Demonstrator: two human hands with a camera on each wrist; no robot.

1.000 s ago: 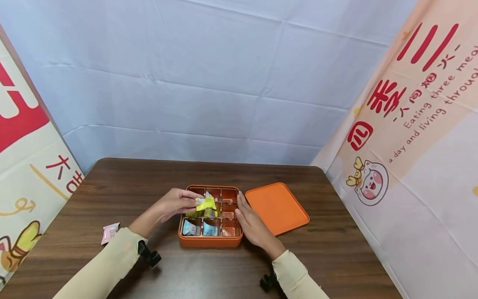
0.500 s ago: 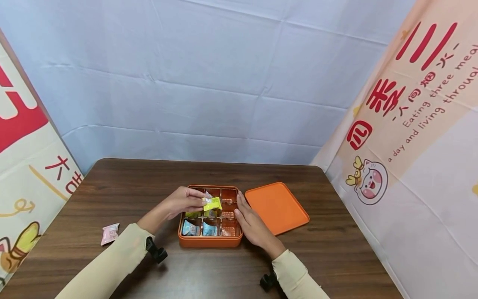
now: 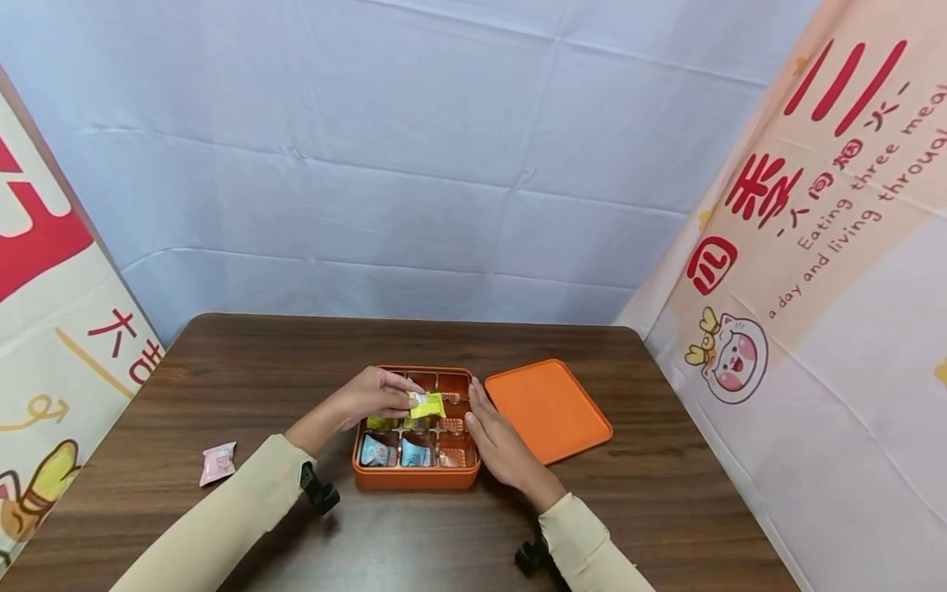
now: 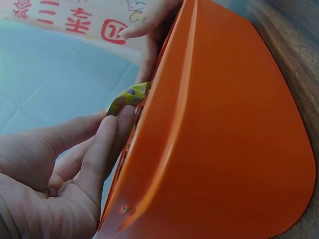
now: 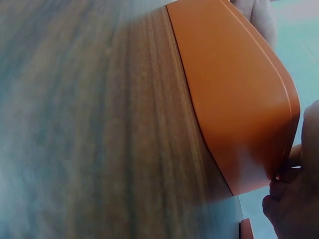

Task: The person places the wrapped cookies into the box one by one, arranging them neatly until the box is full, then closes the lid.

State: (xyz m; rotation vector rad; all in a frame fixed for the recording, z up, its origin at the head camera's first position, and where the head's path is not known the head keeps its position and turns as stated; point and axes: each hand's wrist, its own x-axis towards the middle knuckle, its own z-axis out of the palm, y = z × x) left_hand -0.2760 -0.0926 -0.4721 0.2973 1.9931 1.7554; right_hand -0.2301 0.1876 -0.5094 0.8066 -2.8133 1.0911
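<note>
My left hand (image 3: 373,395) pinches a small yellow wrapped candy (image 3: 429,404) between thumb and fingers, over the middle of the orange compartment box (image 3: 418,478). In the left wrist view that candy (image 4: 128,96) sits at the box's rim, its lower part hidden by the fingers and rim. My right hand (image 3: 505,444) rests against the box's right side with its fingers fairly straight. Blue wrapped candies (image 3: 377,450) lie in the front-left and front-middle compartments. A yellow-green one (image 3: 381,423) shows in the middle row at left. The hand covers part of the back-left compartments.
An orange lid (image 3: 549,411) lies on the wooden table (image 3: 414,543) just right of the box. One pink wrapped candy (image 3: 218,463) lies on the table at left, near the left sleeve. A pale cloth (image 3: 414,164) hangs behind the table.
My left hand has moved to the right over the box, carrying the yellow candy towards the right column. The right hand, box and lid have stayed put.
</note>
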